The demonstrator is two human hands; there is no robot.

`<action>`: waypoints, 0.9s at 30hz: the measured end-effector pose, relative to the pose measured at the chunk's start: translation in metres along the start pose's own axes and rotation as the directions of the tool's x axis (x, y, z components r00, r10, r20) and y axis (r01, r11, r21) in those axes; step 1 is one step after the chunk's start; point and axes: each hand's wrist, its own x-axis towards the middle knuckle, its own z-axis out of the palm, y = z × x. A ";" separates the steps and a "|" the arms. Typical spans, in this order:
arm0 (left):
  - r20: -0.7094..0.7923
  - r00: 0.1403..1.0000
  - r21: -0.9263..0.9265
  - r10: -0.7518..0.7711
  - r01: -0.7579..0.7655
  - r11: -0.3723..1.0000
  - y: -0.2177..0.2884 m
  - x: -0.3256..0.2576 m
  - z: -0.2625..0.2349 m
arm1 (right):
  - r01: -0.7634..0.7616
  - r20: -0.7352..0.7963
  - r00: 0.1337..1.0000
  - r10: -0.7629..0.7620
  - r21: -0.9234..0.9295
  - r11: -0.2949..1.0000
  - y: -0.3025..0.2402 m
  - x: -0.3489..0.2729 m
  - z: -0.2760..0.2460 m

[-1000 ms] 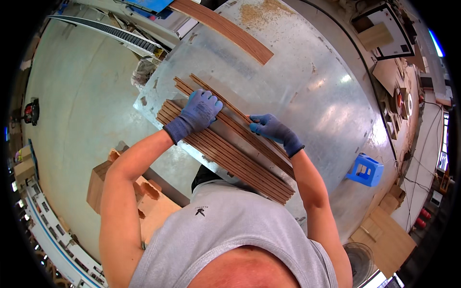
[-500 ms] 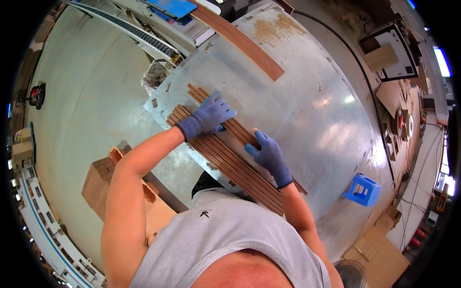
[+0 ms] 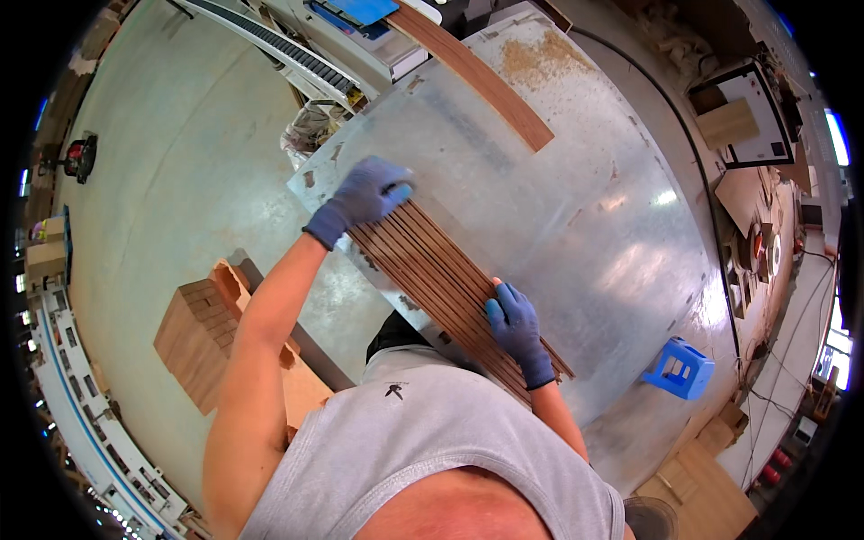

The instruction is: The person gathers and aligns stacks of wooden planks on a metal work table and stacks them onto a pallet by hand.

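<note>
Strips (image 3: 436, 274): narrow brown wood, lying side by side in one bundle on the near part of the metal table (image 3: 585, 234), just in front of the person's body. Long axis runs diagonally, one end toward upper left, the other toward lower right; strips roughly parallel. Lower-right ends are uneven, a few showing past the wrist. Count: one bundle, several strips, set too close for an exact number. One separate board (image 3: 477, 74) lies at the far side of the table, its long axis also upper left to lower right, well apart from the bundle; one patch of sawdust (image 3: 540, 58) beside it. One blue stool (image 3: 681, 367) stands to the right of the table. Hands: two, both gloved in blue, apart from each other along the bundle. Left hand (image 3: 367, 192) is at the upper-left ends, fingers curled, outline blurred; cannot tell whether it grips. Right hand (image 3: 516, 328) lies against the right-hand edge near the lower end, fingers partly bent, touching the strips; whether it clamps them cannot be told.
</note>
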 end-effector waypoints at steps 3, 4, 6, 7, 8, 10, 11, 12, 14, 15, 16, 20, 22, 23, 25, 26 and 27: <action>-0.170 0.973 -0.168 -0.157 0.128 0.977 -0.044 -0.034 -0.016 | 0.005 0.013 1.000 -0.005 -0.019 1.000 -0.009 -0.003 0.001; -0.174 0.927 -0.403 -0.332 0.241 0.883 -0.053 -0.041 -0.019 | -0.001 0.025 1.000 0.003 -0.055 0.998 -0.012 -0.005 0.002; -0.053 0.909 -0.529 -0.414 0.326 0.783 -0.065 -0.053 -0.024 | 0.015 0.003 1.000 -0.015 -0.082 0.997 -0.013 -0.005 0.003; 0.075 0.875 -0.631 -0.478 0.413 0.657 -0.066 -0.057 -0.025 | 0.036 -0.015 0.999 -0.038 -0.112 0.993 -0.014 -0.006 0.004; 0.082 0.878 -0.631 -0.472 0.413 0.657 -0.066 -0.061 -0.018 | 0.028 -0.019 0.999 -0.030 -0.112 0.993 -0.015 -0.007 0.005; 0.037 0.856 -0.722 -0.516 0.380 0.578 -0.059 -0.071 -0.002 | 0.022 0.051 0.999 -0.012 -0.204 0.979 -0.024 -0.009 0.005; -0.009 0.872 -0.673 -0.489 0.356 0.648 -0.061 -0.074 0.001 | 0.013 0.049 0.999 -0.003 -0.204 0.979 -0.029 -0.011 0.007; 0.001 0.874 -0.676 -0.487 0.359 0.644 -0.054 -0.072 0.003 | 0.004 0.026 1.000 0.004 -0.274 0.962 -0.040 -0.012 0.008; -0.043 0.877 -0.680 -0.479 0.325 0.657 -0.044 -0.067 0.008 | -0.018 0.003 1.000 0.020 -0.344 0.939 -0.056 -0.015 0.008; -0.036 0.878 -0.681 -0.477 0.328 0.655 -0.047 -0.068 0.007 | -0.025 0.036 0.998 0.043 -0.387 0.922 -0.063 -0.017 0.008; -0.015 0.881 -0.691 -0.473 0.333 0.641 -0.050 -0.069 0.005 | -0.030 0.069 0.995 0.066 -0.428 0.903 -0.068 -0.018 0.009; 0.067 0.886 -0.774 -0.458 0.336 0.537 -0.054 -0.063 0.001 | -0.029 0.086 0.994 0.073 -0.433 0.901 -0.073 -0.020 0.010; 0.062 0.891 -0.761 -0.449 0.333 0.556 -0.055 -0.058 0.002 | -0.050 0.107 0.988 0.115 -0.478 0.877 -0.074 -0.021 0.012; 0.050 0.894 -0.749 -0.445 0.328 0.576 -0.055 -0.055 0.003 | -0.058 0.104 0.987 0.122 -0.479 0.876 -0.074 -0.020 0.014; 0.065 0.895 -0.804 -0.441 0.308 0.508 -0.062 -0.057 0.010 | -0.056 0.096 0.989 0.115 -0.478 0.877 -0.075 -0.019 0.016; 0.074 0.896 -0.853 -0.437 0.283 0.437 -0.065 -0.059 0.012 | -0.056 0.099 0.988 0.117 -0.477 0.877 -0.075 -0.019 0.017; 0.077 0.895 -0.855 -0.439 0.286 0.433 -0.065 -0.060 0.014 | -0.054 0.098 0.988 0.117 -0.493 0.868 -0.075 -0.019 0.018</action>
